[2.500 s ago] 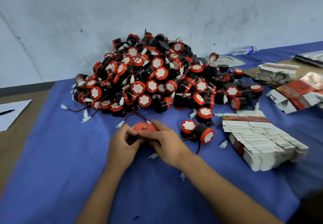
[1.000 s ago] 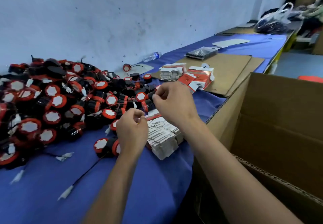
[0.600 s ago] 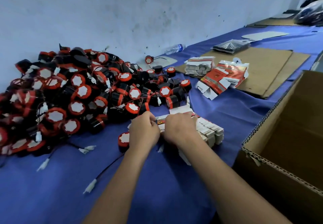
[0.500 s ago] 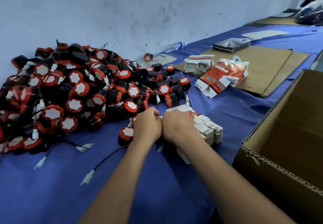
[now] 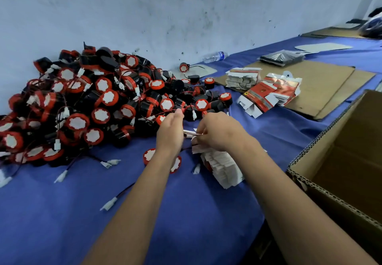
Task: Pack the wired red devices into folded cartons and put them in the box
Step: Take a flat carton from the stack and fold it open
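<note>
A big heap of red-and-black wired devices [image 5: 93,103] lies on the blue cloth against the wall. Two more devices [image 5: 149,155] sit just under my left forearm. My left hand [image 5: 169,132] and my right hand [image 5: 219,132] are raised a little above a stack of flat white-and-red cartons [image 5: 223,165]. Between them they pinch one flat carton [image 5: 192,134], seen edge-on. My fingertips are hidden behind my hands. An open brown cardboard box [image 5: 341,161] stands at the right table edge; what little of its inside shows holds nothing.
Two more carton stacks [image 5: 244,77] [image 5: 270,93] lie on cardboard sheets [image 5: 320,87] at the back right. A water bottle [image 5: 215,56] lies by the wall, a black bag [image 5: 281,57] beyond. Loose white connectors [image 5: 108,203] trail over the near cloth [image 5: 62,223].
My view swung right to the box and back. Both hands came down onto the carton stack, then lifted slightly apart with one flat carton between them.
</note>
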{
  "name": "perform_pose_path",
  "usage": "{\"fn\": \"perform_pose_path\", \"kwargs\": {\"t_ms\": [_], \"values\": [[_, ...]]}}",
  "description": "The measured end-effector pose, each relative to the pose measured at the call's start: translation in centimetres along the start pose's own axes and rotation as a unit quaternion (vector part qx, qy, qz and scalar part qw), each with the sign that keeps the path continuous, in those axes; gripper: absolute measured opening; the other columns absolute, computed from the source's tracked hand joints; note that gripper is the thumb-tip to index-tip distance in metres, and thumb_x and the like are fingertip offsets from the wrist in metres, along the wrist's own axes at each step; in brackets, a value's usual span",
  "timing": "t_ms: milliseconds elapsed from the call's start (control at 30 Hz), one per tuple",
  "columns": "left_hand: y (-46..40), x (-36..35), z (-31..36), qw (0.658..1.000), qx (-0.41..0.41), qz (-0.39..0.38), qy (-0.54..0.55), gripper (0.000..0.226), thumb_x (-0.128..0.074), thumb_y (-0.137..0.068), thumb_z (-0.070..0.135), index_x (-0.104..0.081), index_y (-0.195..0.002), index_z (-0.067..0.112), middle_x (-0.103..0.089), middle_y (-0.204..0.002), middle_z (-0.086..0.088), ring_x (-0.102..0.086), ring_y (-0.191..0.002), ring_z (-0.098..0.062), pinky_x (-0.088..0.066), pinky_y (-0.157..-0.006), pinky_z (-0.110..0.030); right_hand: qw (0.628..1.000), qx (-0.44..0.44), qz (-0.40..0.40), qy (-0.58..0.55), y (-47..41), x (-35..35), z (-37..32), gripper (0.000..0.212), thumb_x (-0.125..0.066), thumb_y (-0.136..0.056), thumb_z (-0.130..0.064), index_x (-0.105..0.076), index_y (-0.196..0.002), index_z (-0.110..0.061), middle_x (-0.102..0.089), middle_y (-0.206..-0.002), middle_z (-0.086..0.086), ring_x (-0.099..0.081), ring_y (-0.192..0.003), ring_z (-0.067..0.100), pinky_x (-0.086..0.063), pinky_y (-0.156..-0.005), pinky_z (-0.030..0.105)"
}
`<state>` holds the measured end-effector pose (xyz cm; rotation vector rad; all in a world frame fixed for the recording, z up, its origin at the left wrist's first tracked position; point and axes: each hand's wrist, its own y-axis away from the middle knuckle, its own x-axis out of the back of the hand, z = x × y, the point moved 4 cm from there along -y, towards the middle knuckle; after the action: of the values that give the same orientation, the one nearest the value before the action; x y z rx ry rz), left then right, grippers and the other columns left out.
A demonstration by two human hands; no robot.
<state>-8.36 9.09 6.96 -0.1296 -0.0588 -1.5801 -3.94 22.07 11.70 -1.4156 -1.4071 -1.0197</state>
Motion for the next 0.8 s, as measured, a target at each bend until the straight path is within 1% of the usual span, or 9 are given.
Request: {"fn": "perform_pose_path", "kwargs": {"t_ms": [100, 167, 233, 300, 400, 533, 667, 733, 800], "values": [[0.5, 0.6, -0.4, 0.998, 0.022, -0.039, 0.048, 0.033, -0.043, -0.106, 0.053, -0.052, -0.094, 0.023, -0.05, -0.089, 0.004, -0.058, -0.088, -0.034, -0.051, -0.089, -0.043, 0.993, 0.034, -0.093, 0.061, 0.5, 0.5, -0.2, 0.031, -0.068, -0.094, -0.022, -0.059, -0.065, -0.013, -0.049, -0.065, 0.007, -0.045, -0.067, 0.027, -0.035, -0.056, 0.032], [0.8, 0.8, -0.6, 0.993, 0.017, -0.056, 0.101, 0.028, -0.044, -0.109, 0.045, -0.051, -0.099, 0.02, -0.047, -0.089, 0.006, -0.056, -0.087, -0.024, -0.05, -0.08, -0.035, 0.991, 0.028, -0.08, 0.107, 0.4, 1.0, -0.7, 0.026, -0.06, -0.096, -0.011, -0.056, -0.07, -0.011, -0.048, -0.067, 0.007, -0.045, -0.068, 0.028, -0.035, -0.055, 0.032], [1.0, 0.9, -0.5, 0.98, 0.011, -0.052, 0.191, 0.023, -0.046, -0.11, 0.038, -0.055, -0.104, 0.017, -0.057, -0.099, 0.007, -0.069, -0.092, -0.016, -0.057, -0.081, -0.025, 0.992, -0.004, 0.047, 0.121, 0.2, 2.2, -1.2, 0.014, -0.056, -0.093, -0.002, -0.057, -0.081, -0.01, -0.05, -0.073, 0.008, -0.05, -0.071, 0.032, -0.035, -0.054, 0.032], [1.0, 1.5, -0.2, 0.966, -0.001, -0.025, 0.257, 0.017, -0.049, -0.109, 0.035, -0.056, -0.119, 0.023, -0.062, -0.115, 0.009, -0.072, -0.106, -0.018, -0.059, -0.09, -0.031, 0.971, -0.029, 0.221, 0.085, 0.5, 3.2, -1.9, 0.016, -0.053, -0.091, -0.001, -0.052, -0.081, -0.013, -0.048, -0.072, 0.007, -0.047, -0.069, 0.034, -0.026, -0.051, 0.032], [1.0, 4.5, 0.4, 0.974, -0.053, 0.04, 0.218, 0.023, -0.051, -0.108, 0.036, -0.053, -0.13, 0.028, -0.063, -0.125, 0.008, -0.066, -0.118, -0.014, -0.057, -0.094, -0.032, 0.916, 0.025, 0.372, -0.149, 0.9, 3.1, -3.7, 0.03, -0.051, -0.098, -0.008, -0.04, -0.071, -0.018, -0.038, -0.058, -0.004, -0.037, -0.057, 0.024, -0.017, -0.054, 0.036], [2.3, 12.8, -1.3, 0.978, -0.086, 0.155, 0.108, 0.03, -0.059, -0.104, 0.037, -0.058, -0.132, 0.026, -0.07, -0.119, 0.012, -0.066, -0.112, -0.002, -0.051, -0.09, -0.023, 0.851, 0.008, 0.268, -0.451, -1.2, -2.1, -7.2, 0.02, -0.054, -0.099, -0.013, -0.065, -0.084, -0.005, -0.061, -0.065, 0.008, -0.056, -0.059, 0.02, -0.046, -0.058, 0.037], [5.9, 20.9, -4.0, 0.967, -0.123, 0.209, -0.081, 0.022, -0.067, -0.099, 0.041, -0.064, -0.12, 0.034, -0.067, -0.103, 0.024, -0.062, -0.095, 0.01, -0.048, -0.075, -0.008, 0.81, 0.019, 0.096, -0.579, -1.8, -9.4, -13.5, 0.027, -0.056, -0.099, -0.014, -0.056, -0.101, 0.013, -0.059, -0.096, 0.04, -0.059, -0.073, 0.048, -0.056, -0.067, 0.052], [7.3, 23.5, -5.5, 0.959, -0.123, 0.202, -0.154, 0.033, -0.074, -0.093, 0.041, -0.064, -0.122, 0.031, -0.066, -0.112, 0.015, -0.065, -0.103, -0.005, -0.054, -0.086, -0.022, 0.79, 0.052, 0.018, -0.611, -1.1, -12.4, -17.4, 0.024, -0.059, -0.097, -0.013, -0.059, -0.103, 0.011, -0.059, -0.103, 0.042, -0.061, -0.082, 0.055, -0.056, -0.072, 0.051], [8.1, 25.5, -6.9, 0.946, -0.111, 0.19, -0.237, 0.057, -0.081, -0.085, 0.044, -0.059, -0.131, 0.021, -0.06, -0.124, -0.001, -0.062, -0.111, -0.027, -0.054, -0.094, -0.044, 0.775, 0.074, -0.036, -0.627, -0.4, -14.4, -20.3, 0.014, -0.06, -0.096, -0.007, -0.064, -0.1, 0.006, -0.064, -0.095, 0.038, -0.062, -0.089, 0.059, -0.058, -0.076, 0.063]]}}
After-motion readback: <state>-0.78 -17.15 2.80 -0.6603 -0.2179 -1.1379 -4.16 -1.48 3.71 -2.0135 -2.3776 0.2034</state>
